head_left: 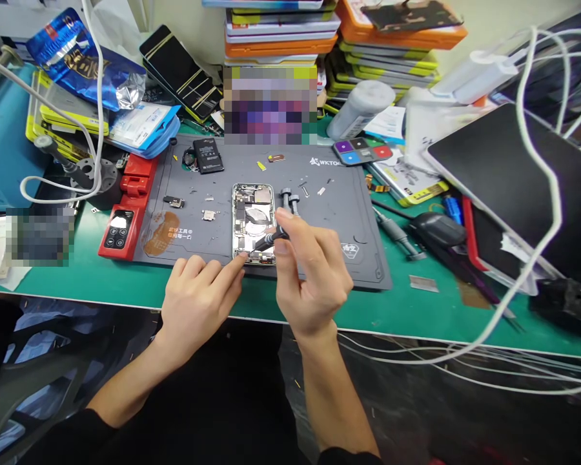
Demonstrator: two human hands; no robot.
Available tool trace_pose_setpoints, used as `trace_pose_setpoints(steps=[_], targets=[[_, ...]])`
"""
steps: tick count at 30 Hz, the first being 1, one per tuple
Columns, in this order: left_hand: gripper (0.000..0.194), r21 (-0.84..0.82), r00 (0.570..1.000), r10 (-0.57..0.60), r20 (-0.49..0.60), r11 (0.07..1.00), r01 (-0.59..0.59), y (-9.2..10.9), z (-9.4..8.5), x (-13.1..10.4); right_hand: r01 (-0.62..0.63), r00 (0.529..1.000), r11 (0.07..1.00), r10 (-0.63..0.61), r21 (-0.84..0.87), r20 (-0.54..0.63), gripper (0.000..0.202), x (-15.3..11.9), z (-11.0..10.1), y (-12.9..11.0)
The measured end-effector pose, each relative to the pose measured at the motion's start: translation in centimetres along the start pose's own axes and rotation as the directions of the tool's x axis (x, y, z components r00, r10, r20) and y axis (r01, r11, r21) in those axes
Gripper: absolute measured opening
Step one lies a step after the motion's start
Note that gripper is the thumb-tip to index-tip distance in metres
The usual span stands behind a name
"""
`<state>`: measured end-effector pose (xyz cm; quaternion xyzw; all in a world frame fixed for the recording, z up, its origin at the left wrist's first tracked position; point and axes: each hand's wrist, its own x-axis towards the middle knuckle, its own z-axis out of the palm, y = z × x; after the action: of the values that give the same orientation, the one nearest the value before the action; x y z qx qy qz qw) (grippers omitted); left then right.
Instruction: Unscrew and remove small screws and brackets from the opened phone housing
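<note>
An opened phone frame (257, 219) with its inner parts exposed lies on the grey work mat (213, 242). My right hand (312, 274) pinches a dark screwdriver (270, 239), whose tip points down at the phone's lower left part. My left hand (201, 290) rests at the mat's front edge, holding nothing. Its index finger reaches to the phone's lower left corner, while the other fingers are bent. Two more grey drivers (290, 197) are just right of the phone. A small metal part (210, 214) lies to its left.
A black battery (208, 156) and small loose parts lie on the mat. A red device (121, 229) borders its left side. Stacked boxes (281, 32) stand behind. At right are a screwdriver (397, 234), a dark flat panel (508, 174) and a looping white cable (547, 168).
</note>
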<state>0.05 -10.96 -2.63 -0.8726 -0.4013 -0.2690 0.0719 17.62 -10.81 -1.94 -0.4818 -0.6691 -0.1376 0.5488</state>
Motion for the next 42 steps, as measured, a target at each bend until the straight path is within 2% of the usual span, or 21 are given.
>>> trace_pose_setpoints(steps=[11, 19, 29, 42], targets=[[0.025, 0.015, 1.0, -0.002, 0.0, 1.0, 0.002, 0.1, -0.1, 0.07, -0.005, 1.0, 1.0, 0.006, -0.03, 0.023, 0.06, -0.07, -0.11, 0.11], [0.024, 0.017, 1.0, 0.006, -0.002, 1.0, -0.006, 0.06, -0.14, 0.1, 0.037, 0.999, 0.999, -0.036, -0.038, 0.02, 0.06, -0.08, 0.14, 0.29], [0.027, 0.016, 1.0, 0.005, -0.002, 1.0, -0.005, 0.07, -0.16, -0.05, -0.003, 0.998, 1.0, 0.002, 0.021, 0.055, 0.065, -0.41, 0.01, 0.01], [0.024, 0.016, 1.0, -0.002, -0.017, 1.0, 0.002, 0.06, -0.21, 0.11, -0.023, 0.998, 1.0, 0.022, 0.015, 0.06, 0.063, -0.6, -0.01, 0.12]])
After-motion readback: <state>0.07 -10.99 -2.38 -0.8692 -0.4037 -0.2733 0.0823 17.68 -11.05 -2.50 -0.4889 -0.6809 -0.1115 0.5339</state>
